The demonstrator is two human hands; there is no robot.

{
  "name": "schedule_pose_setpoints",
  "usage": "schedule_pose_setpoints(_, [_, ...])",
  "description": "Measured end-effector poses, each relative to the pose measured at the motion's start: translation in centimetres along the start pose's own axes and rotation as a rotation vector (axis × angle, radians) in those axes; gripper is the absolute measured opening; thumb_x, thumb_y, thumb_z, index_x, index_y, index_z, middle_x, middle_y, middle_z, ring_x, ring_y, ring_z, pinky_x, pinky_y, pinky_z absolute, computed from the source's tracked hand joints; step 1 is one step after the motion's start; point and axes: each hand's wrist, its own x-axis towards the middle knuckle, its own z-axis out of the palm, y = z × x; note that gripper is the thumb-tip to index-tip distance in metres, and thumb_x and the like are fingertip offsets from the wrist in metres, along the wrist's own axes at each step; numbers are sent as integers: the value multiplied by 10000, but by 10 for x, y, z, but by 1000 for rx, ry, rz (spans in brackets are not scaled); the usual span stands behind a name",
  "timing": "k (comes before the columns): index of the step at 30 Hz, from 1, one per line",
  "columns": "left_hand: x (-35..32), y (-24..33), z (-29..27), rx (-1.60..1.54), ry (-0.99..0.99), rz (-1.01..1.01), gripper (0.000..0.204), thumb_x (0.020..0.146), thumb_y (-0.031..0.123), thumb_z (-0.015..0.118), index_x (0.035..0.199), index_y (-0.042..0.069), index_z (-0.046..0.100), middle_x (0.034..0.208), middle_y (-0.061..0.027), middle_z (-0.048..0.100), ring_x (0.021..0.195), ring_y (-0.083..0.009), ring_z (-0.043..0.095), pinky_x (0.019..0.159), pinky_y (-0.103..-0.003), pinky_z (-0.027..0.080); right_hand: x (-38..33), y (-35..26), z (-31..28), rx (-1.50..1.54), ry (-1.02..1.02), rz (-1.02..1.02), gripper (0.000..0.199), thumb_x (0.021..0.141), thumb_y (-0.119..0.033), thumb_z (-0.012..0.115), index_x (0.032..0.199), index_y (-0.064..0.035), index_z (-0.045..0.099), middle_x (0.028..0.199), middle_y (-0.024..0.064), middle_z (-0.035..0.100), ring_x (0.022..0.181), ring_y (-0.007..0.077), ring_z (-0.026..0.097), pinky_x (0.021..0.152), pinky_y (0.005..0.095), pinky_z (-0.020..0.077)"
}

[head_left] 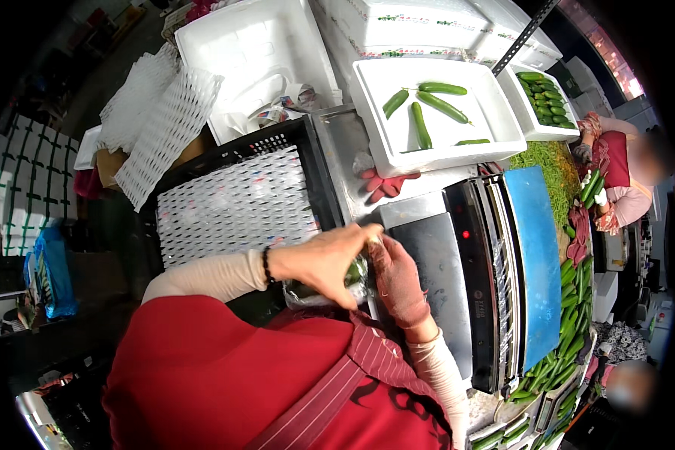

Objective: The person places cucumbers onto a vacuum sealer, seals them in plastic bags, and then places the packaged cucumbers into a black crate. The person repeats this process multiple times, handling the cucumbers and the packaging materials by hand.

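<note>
My left hand (328, 261), bare with a dark bead bracelet at the wrist, grips a clear plastic bag (307, 297) with a green cucumber (356, 271) inside it. My right hand (396, 279), in a reddish glove, pinches the top of the same bag near the edge of a grey metal sealing machine (435, 262). Both hands meet just in front of my red apron.
A black crate (319, 161) holds white foam netting (232, 202). A white foam box (502, 112) behind the machine contains a few cucumbers. A heap of cucumbers (574, 315) lies to the right, where another person (622, 180) works. A pink glove (386, 184) rests on the metal counter.
</note>
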Motion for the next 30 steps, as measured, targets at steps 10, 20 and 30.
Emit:
schedule_pose_setpoints(10, [8, -211, -75, -902, 849, -512, 631, 689, 164, 850, 1185, -55, 528, 1069, -179, 649, 888, -239, 671, 738, -365, 561, -23, 1, 19, 301, -115, 129, 359, 971, -201, 600, 1267, -2, 561, 1133, 198, 659, 1052, 266, 646, 902, 333, 488])
schedule_pose_setpoints(20, [69, -274, -60, -577, 1196, -877, 1319, 580, 457, 901, 1464, -114, 105, 1448, -352, 267, 1340, -399, 351, 1080, -414, 367, -35, -4, 2, 31, 0, 98, 366, 970, -253, 576, 1241, -6, 569, 1135, 223, 643, 1065, 360, 629, 893, 375, 491])
schedule_pose_setpoints(30, [94, -282, -60, 12, 1014, -1189, 1234, 705, 770, 644, 1461, -93, 190, 1463, -345, 313, 1355, -494, 329, 1094, -594, 295, -56, 2, -14, 21, 176, 160, 383, 938, -266, 597, 1221, -8, 588, 1134, 215, 641, 1046, 356, 634, 888, 373, 496])
